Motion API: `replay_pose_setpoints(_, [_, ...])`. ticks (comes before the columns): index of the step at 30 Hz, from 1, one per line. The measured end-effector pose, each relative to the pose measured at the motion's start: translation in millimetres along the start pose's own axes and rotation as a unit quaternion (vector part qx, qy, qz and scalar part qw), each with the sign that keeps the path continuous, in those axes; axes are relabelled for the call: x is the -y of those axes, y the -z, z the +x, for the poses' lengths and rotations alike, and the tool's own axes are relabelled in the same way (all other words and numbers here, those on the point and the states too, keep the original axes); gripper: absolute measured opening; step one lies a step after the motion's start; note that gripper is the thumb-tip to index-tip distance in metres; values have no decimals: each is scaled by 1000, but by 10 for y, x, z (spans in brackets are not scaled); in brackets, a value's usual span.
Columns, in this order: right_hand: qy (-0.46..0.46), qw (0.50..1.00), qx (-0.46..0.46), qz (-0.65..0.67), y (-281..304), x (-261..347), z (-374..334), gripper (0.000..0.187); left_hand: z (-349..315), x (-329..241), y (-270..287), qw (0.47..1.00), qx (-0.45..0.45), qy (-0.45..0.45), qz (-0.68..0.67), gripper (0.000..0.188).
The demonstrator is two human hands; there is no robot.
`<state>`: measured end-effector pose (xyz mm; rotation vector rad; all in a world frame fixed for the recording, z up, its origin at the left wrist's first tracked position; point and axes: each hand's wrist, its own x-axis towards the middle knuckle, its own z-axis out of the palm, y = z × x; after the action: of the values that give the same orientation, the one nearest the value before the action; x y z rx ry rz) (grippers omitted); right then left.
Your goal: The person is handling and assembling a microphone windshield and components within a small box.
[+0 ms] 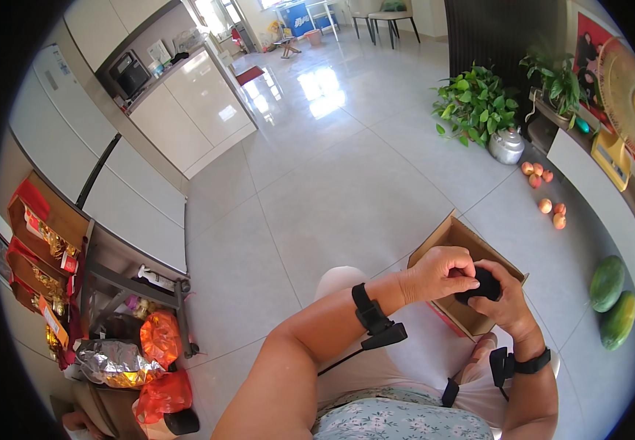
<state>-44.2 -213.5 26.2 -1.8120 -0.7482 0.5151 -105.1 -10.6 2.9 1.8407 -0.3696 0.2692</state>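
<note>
Black object (483, 285) above cardboard box (449, 238)

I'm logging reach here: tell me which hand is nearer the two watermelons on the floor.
Right. The right hand holds a small dark object on the watermelons' side; the left hand grips it from the far side.

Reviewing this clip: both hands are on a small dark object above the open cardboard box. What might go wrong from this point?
1. The small dark object sits half-covered between the left hand and right hand; if the grip slips it would likely drop into the cardboard box or onto the tiled floor.
2. Loose peaches and two watermelons lie on the floor nearby, a possible trip hazard.
</note>
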Motion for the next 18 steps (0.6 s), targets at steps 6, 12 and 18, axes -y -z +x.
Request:
replay_pose_setpoints(6, [-131,946,163,249,53,102,-31,62,22,-33,17,996,12,48,-72,17])
replay_pose_setpoints(12, [-105,921,170,334,75,11,-41,66,42,69,-11,993,-32,73,-88,18])
replay_pose_setpoints(18, [-50,887,89,451,58,78,-25,74,34,18,-19,980,-42,134,-139,15])
